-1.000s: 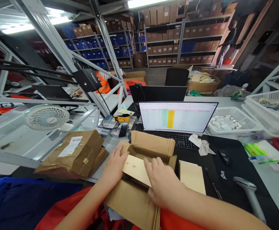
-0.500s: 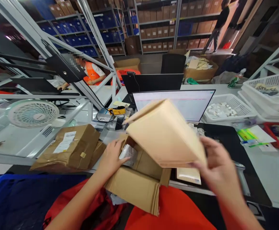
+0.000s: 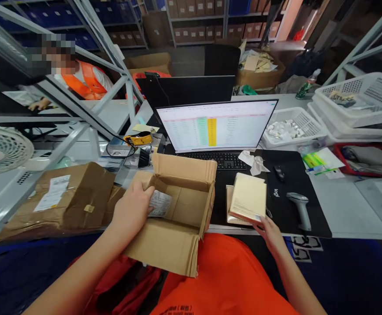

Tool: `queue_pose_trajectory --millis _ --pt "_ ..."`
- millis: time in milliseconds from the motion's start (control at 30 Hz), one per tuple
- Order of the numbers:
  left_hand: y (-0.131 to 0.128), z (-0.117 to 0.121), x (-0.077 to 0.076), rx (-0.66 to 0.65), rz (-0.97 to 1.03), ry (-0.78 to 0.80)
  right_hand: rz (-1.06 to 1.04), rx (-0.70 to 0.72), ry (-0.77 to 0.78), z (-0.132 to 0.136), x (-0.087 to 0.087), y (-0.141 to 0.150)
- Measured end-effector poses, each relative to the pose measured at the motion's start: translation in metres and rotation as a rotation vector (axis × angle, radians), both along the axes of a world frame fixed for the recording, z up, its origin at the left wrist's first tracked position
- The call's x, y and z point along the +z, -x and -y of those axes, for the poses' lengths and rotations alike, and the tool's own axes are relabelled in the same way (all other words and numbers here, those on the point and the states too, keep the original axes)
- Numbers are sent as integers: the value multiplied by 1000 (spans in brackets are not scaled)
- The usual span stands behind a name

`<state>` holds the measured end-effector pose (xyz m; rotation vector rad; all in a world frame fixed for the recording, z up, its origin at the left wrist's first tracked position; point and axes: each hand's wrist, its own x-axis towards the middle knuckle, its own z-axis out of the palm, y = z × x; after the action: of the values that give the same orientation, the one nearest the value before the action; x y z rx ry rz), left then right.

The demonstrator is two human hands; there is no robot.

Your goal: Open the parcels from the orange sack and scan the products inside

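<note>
My left hand point(image 3: 133, 203) is closed over the left side of an open cardboard carton point(image 3: 174, 247), its thumb over the inner edge. The carton's flaps stand apart, and a printed paper slip point(image 3: 160, 204) shows inside near my thumb. My right hand point(image 3: 271, 232) pinches the lower right corner of a flat cream box point(image 3: 249, 197). That box lies slightly askew over a second pale box point(image 3: 229, 205), which is mostly covered.
A monitor point(image 3: 217, 127) and keyboard point(image 3: 225, 161) stand behind the carton. A barcode scanner point(image 3: 300, 210) and a mouse point(image 3: 278, 173) lie on the black mat at right. A taped parcel point(image 3: 56, 201) sits left. White baskets point(image 3: 296, 124) line the right. A co-worker point(image 3: 84, 81) sits across.
The cream box has come down from above the carton onto the other pale box at right. My right hand came down with it. The view has tilted downward, and my left hand still grips the carton.
</note>
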<state>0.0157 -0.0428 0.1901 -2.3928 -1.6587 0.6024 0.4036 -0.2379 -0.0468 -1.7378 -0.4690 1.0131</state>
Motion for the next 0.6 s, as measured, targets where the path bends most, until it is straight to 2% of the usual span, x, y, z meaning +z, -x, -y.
queue_pose_trajectory --millis 100,200,333,400,500,600 --pt "-8 1 -2 -50 -84 -41 227 55 88 -1 -26 -7" --pt "-15 7 -4 -78 -134 -91 372 4 124 2 -36 -31" --pt "-18 12 -5 -104 -135 -112 528 -12 160 14 -32 -67" --pt "-19 12 -4 -114 -126 -92 661 -66 210 19 -26 -87" --pt "-23 8 -4 -85 -123 -60 845 -187 451 21 -22 -123" --pt "-30 6 -5 -33 -129 -62 753 -186 654 13 -26 -166"
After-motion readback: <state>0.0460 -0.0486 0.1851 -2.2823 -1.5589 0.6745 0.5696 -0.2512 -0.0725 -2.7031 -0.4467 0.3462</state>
